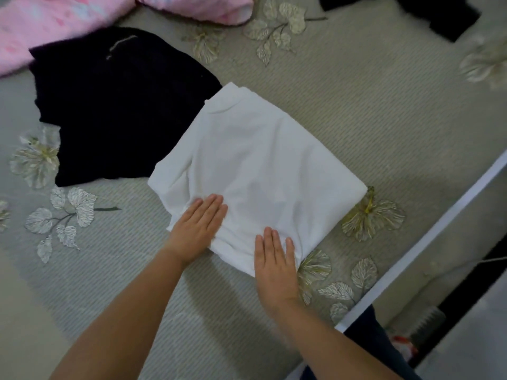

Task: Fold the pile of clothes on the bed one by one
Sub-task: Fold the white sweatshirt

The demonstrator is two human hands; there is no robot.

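A white garment (260,165) lies folded into a rough rectangle in the middle of the grey bedspread (370,105). My left hand (199,229) rests flat on its near left corner, fingers straight and together. My right hand (275,266) presses flat on its near edge, fingers straight. A folded dark navy garment (115,105) lies to the left, its right edge touching the white one. Pink clothes (55,26) sit at the far left, and a second pink piece (203,6) lies at the top.
A black garment (439,15) lies at the far right corner. The bedspread has leaf and flower embroidery. The bed's white edge (428,239) runs diagonally at the right, with the floor beyond it.
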